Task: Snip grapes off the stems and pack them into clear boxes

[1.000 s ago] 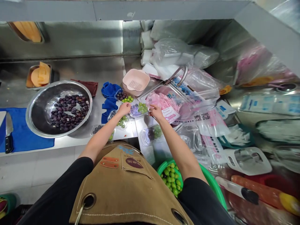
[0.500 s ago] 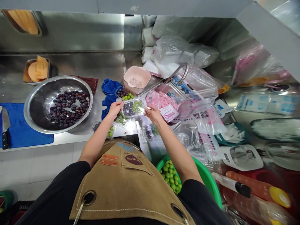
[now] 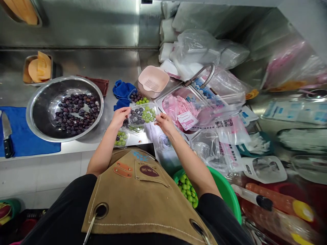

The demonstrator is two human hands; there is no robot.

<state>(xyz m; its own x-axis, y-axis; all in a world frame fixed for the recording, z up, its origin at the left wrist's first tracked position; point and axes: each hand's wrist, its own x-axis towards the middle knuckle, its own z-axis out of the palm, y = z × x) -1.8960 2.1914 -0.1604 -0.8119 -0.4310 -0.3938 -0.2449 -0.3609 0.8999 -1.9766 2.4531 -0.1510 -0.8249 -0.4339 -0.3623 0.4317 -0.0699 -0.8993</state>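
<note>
A clear plastic box (image 3: pixel 143 115) with dark grapes on its left side and green ones on its right is held up between both hands. My left hand (image 3: pixel 121 116) pinches its left edge, and my right hand (image 3: pixel 164 122) grips its right edge. Just behind it stands another clear box (image 3: pixel 139 97) of dark and green fruit. Below my left hand, beside the forearm, sits a box with green fruit (image 3: pixel 121 139). Part of one more box (image 3: pixel 135 129) shows under the held one.
A large steel bowl (image 3: pixel 65 109) of dark grapes stands left, beside a knife (image 3: pixel 7 135) on a blue cloth (image 3: pixel 33 136). A pink basket (image 3: pixel 153 81), a faucet (image 3: pixel 201 76) and plastic bags lie beyond. A green tub (image 3: pixel 224 190) holds green fruit at lower right.
The view has shifted slightly. The held box has tilted so its contents face the camera more, still between both hands. The small box below my right hand looks emptier of visible fruit.
</note>
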